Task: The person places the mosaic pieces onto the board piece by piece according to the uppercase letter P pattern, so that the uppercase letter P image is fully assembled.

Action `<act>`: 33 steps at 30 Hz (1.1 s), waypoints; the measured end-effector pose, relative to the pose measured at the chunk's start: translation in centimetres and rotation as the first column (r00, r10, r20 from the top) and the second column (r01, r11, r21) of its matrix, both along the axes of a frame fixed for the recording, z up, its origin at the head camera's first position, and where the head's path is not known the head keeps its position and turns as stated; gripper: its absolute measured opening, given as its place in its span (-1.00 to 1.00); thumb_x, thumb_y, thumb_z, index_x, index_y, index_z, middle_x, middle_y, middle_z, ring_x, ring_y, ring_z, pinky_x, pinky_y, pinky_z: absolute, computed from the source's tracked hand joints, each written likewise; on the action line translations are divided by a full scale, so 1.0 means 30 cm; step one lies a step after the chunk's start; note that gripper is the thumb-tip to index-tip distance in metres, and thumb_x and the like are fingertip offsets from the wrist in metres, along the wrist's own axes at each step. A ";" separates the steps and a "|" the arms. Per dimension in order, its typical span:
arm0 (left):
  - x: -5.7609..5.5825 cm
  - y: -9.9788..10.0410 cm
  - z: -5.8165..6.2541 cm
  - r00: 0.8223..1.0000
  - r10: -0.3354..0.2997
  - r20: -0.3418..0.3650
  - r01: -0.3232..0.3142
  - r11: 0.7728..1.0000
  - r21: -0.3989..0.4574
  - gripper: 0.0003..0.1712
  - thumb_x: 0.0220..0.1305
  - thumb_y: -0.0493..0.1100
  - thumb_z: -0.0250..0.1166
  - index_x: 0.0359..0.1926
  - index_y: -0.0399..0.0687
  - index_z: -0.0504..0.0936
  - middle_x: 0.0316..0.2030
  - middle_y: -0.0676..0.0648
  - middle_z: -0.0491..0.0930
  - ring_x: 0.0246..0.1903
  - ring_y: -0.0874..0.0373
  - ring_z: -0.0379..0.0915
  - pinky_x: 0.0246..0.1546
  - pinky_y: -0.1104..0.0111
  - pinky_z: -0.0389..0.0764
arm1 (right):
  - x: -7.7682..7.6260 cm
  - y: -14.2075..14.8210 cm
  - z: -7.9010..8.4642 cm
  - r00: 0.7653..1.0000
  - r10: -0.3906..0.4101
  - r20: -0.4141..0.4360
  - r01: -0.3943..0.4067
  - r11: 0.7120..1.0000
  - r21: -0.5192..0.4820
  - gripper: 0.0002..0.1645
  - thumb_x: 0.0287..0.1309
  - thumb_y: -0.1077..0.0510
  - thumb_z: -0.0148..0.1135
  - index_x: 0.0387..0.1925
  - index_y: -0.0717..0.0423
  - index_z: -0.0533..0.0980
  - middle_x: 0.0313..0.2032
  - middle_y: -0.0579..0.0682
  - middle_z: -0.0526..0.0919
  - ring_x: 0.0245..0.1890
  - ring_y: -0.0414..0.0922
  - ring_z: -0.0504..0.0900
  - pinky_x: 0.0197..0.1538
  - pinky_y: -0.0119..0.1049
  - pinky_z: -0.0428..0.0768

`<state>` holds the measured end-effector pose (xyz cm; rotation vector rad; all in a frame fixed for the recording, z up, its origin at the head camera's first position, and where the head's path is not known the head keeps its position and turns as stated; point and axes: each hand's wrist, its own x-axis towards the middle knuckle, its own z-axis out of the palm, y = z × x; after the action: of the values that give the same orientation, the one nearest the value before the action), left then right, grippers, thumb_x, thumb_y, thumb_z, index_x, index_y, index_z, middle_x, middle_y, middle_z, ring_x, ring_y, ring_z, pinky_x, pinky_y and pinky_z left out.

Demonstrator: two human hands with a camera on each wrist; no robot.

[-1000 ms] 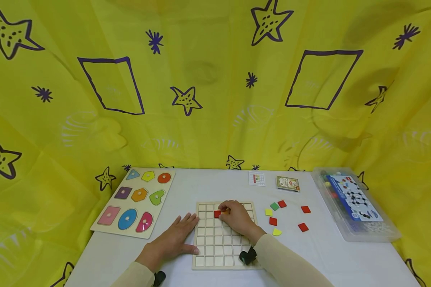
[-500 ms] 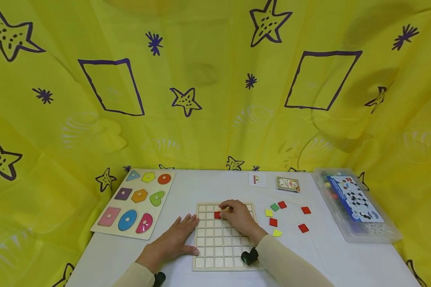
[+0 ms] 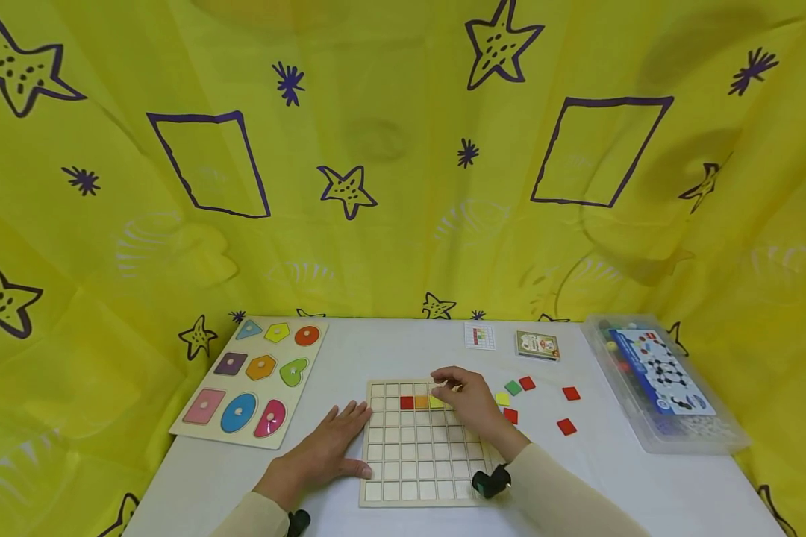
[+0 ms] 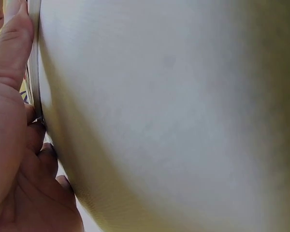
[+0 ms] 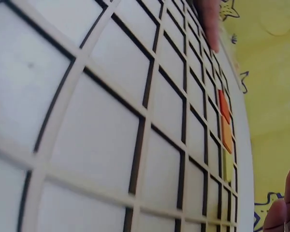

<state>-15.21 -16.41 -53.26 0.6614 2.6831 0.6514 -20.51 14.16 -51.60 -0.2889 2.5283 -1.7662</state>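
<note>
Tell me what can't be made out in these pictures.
Head view: some cells of the grid board, covered by the right hand and forearm.
Head view: print on the small pack, too small to read.
Head view: contents of the plastic box beneath the blue-and-white sheet, which hides them.
Left wrist view: part of the left hand, cut off by the left edge.
Right wrist view: most of the right hand, cut off by the right edge.

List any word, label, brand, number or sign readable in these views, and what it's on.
None can be read.
Small card box: print too small.
Blue-and-white sheet on or in the clear plastic case: print too small.
White card: coloured grid; any lettering too small.
Grid board, with red tile, orange tile and yellow tile: no lettering visible.
</note>
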 end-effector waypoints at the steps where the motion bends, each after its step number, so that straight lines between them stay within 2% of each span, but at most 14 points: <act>1: 0.001 0.001 0.001 1.000 0.003 0.004 -0.003 1.000 0.003 0.29 0.07 0.39 0.49 0.66 -0.09 0.17 0.66 -0.07 0.12 0.68 -0.12 -0.11 0.66 -0.16 -0.10 | 0.003 0.015 0.004 1.000 -0.010 0.004 0.011 1.000 -0.010 -0.70 0.35 0.28 0.38 0.08 0.23 0.69 -0.02 0.17 0.74 -0.16 -0.13 0.55 -0.18 -0.41 0.54; 5: 0.001 0.001 0.002 1.000 0.009 0.012 -0.009 1.000 0.008 0.28 0.07 0.38 0.49 0.66 -0.08 0.17 0.66 -0.07 0.12 0.68 -0.12 -0.11 0.66 -0.16 -0.10 | 0.016 0.084 0.018 0.999 -0.045 0.018 0.045 0.998 -0.042 -0.67 0.34 0.30 0.38 0.10 0.28 0.67 0.04 0.25 0.73 -0.13 -0.16 0.58 -0.08 -0.42 0.55; 9: 0.001 0.002 0.000 1.000 0.002 0.010 -0.003 1.000 0.017 0.28 0.08 0.39 0.48 0.65 -0.10 0.17 0.66 -0.08 0.13 0.68 -0.13 -0.11 0.66 -0.17 -0.10 | 0.035 0.174 0.029 0.995 -0.097 0.026 0.097 0.995 -0.027 -0.64 0.33 0.26 0.41 0.13 0.27 0.66 0.05 0.20 0.73 -0.12 -0.20 0.58 -0.05 -0.44 0.56; 15: 0.001 0.004 -0.005 1.000 0.000 0.010 0.000 1.000 0.023 0.29 0.08 0.41 0.48 0.65 -0.11 0.17 0.66 -0.08 0.13 0.68 -0.13 -0.11 0.66 -0.17 -0.09 | 0.089 0.349 0.033 0.982 -0.186 0.016 0.184 0.979 0.085 -0.62 0.36 0.22 0.39 0.16 0.25 0.65 0.07 0.17 0.75 -0.11 -0.26 0.57 -0.04 -0.49 0.57; 22: 0.000 0.002 -0.008 1.000 0.002 0.007 -0.003 1.000 0.028 0.30 0.06 0.42 0.47 0.65 -0.11 0.17 0.66 -0.08 0.13 0.68 -0.14 -0.11 0.66 -0.18 -0.11 | 0.162 0.541 0.013 0.954 -0.299 0.009 0.288 0.924 0.251 -0.56 0.36 0.16 0.42 0.20 0.23 0.63 0.08 0.18 0.74 -0.18 -0.42 0.51 -0.17 -0.51 0.58; 26: 0.001 0.000 -0.005 1.000 0.006 0.005 -0.006 0.999 0.033 0.31 0.05 0.40 0.49 0.65 -0.12 0.18 0.65 -0.10 0.14 0.67 -0.15 -0.10 0.66 -0.18 -0.10 | 0.204 0.620 -0.004 0.947 -0.322 0.010 0.301 0.896 0.326 -0.53 0.36 0.11 0.43 0.22 0.22 0.62 0.14 0.21 0.73 -0.14 -0.50 0.45 -0.18 -0.48 0.59; 29: 0.003 0.000 -0.004 1.000 0.011 0.008 -0.011 0.999 0.033 0.31 0.05 0.40 0.50 0.65 -0.12 0.18 0.65 -0.10 0.14 0.67 -0.15 -0.10 0.66 -0.18 -0.10 | 0.225 0.661 -0.019 0.945 -0.324 0.036 0.290 0.887 0.359 -0.49 0.37 0.08 0.42 0.25 0.22 0.60 0.15 0.23 0.72 -0.13 -0.52 0.44 -0.17 -0.48 0.61; 33: 0.002 0.001 -0.002 1.000 0.013 0.009 -0.013 0.999 0.031 0.30 0.05 0.39 0.50 0.65 -0.12 0.18 0.65 -0.10 0.14 0.67 -0.15 -0.10 0.66 -0.18 -0.10 | 0.233 0.688 -0.045 0.949 -0.308 0.064 0.261 0.884 0.387 -0.43 0.35 0.03 0.44 0.27 0.23 0.58 0.16 0.24 0.72 -0.06 -0.36 0.53 -0.14 -0.50 0.59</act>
<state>-15.14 -16.38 -53.33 0.6479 2.6767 0.6996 -13.52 34.80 -52.93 0.2156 2.8527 -1.2701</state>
